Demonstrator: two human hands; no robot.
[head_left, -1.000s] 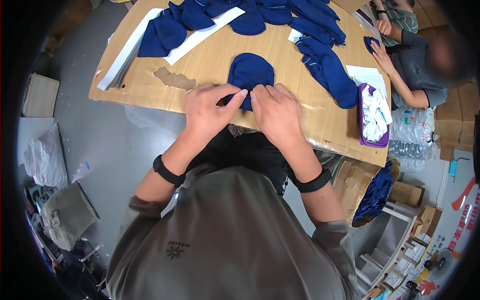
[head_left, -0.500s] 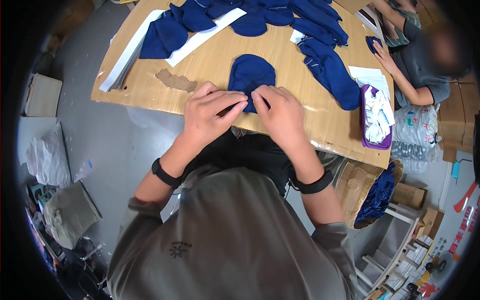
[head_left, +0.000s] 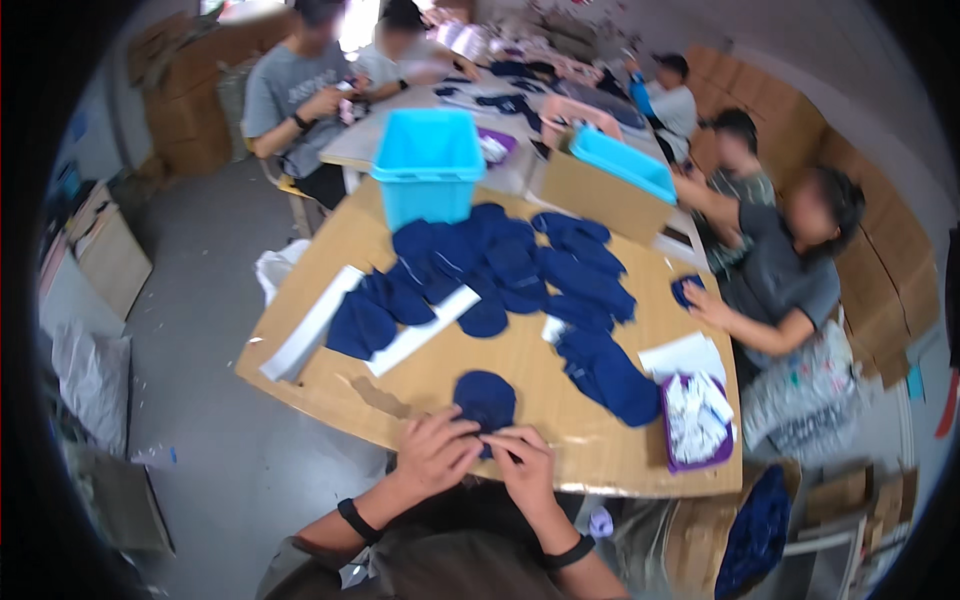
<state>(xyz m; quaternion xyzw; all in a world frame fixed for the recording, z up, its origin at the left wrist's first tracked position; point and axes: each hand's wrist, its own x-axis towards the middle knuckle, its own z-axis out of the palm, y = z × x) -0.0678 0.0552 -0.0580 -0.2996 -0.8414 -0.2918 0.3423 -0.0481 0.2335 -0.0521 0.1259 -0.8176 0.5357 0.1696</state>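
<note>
A rounded navy blue cloth piece [head_left: 485, 392] lies flat at the near edge of the wooden table [head_left: 590, 455]. My left hand [head_left: 437, 450] is closed at its near left part, fingertips pinching the fabric. From the other side my right hand [head_left: 523, 465] pinches the same near end, thumb and forefinger close to the left hand's fingertips. My fingers cover part of that end, and slight blur hides the detail of the grip. Beyond my hands spreads a heap of similar navy cloth pieces [head_left: 510, 265], with more of them [head_left: 615, 385] trailing toward the right.
White strips [head_left: 315, 325] lie at the table's left. A purple tray [head_left: 700, 465] of white slips sits at the right edge. Farther back stand a light-blue bin [head_left: 430, 170] and a cardboard box [head_left: 600, 200]. A co-worker's hand [head_left: 707, 308] rests on navy cloth at right.
The view has tilted up, bringing the far tables and several people into sight. Both my hands remain pinched at the near end of the cloth piece, with fingers slightly shifted.
</note>
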